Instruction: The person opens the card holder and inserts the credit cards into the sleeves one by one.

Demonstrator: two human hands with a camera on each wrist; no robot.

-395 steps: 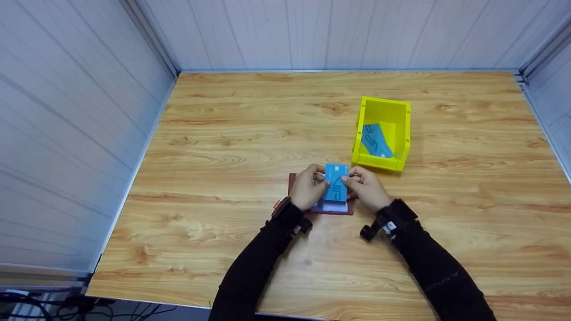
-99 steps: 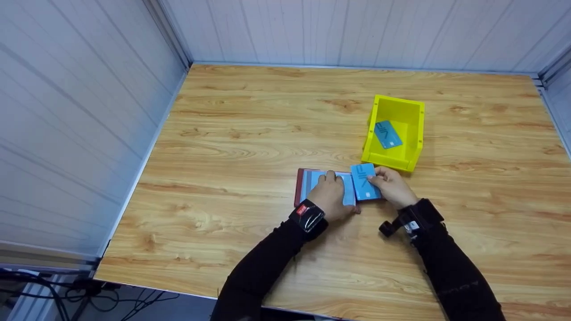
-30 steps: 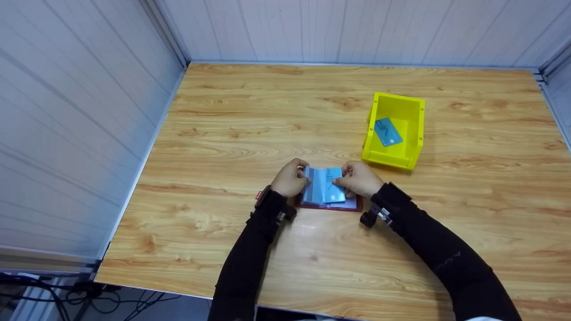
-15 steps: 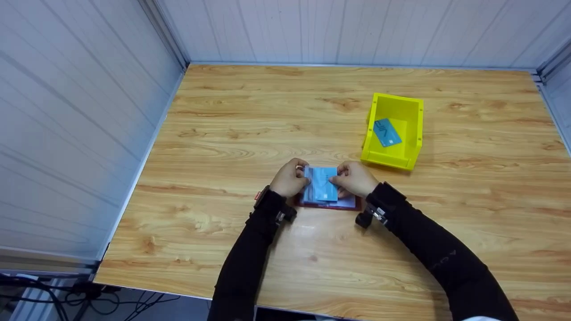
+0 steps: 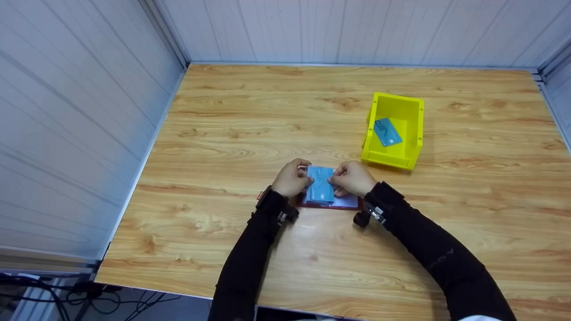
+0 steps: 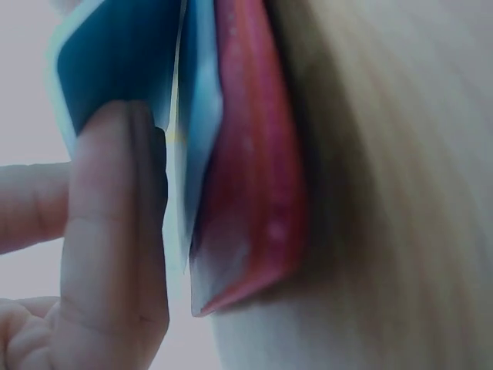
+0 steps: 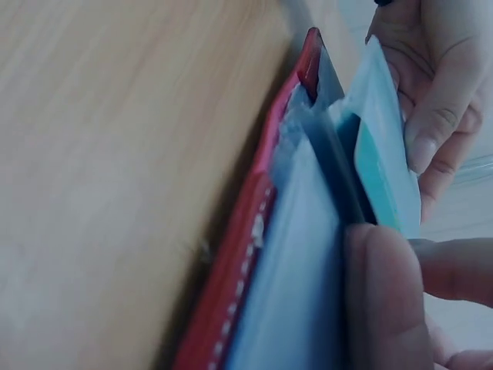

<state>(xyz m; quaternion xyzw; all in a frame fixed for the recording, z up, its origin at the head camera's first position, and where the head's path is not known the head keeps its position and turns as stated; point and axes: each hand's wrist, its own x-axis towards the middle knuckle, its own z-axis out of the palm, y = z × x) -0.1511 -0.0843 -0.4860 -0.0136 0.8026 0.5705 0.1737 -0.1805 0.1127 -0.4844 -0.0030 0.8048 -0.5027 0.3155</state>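
Note:
A red card holder (image 5: 330, 207) lies spread on the table with its clear sleeves showing. Over its left part is a blue card (image 5: 320, 191) with dark lettering, overlapped by a clear sleeve (image 7: 389, 131). My left hand (image 5: 292, 179) pinches the left edge of this sleeve between thumb and fingers. On the other side my right hand (image 5: 354, 179) pinches the card's right edge. In the left wrist view the left fingers (image 6: 108, 231) stand behind the raised sleeve, beside the red cover (image 6: 250, 177). A second blue card (image 5: 387, 132) rests inside the yellow bin (image 5: 386, 159).
The yellow bin stands behind and to the right of the holder, close to the right hand. Pale panels (image 5: 272, 31) wall the wooden table (image 5: 232, 111) at the back and sides. Black cables (image 5: 58, 298) hang off the front left corner.
Over the last second the right hand has moved the card leftward into the sleeve, while the left hand keeps its pinch. Some seconds earlier the left hand lay over the holder's pages.

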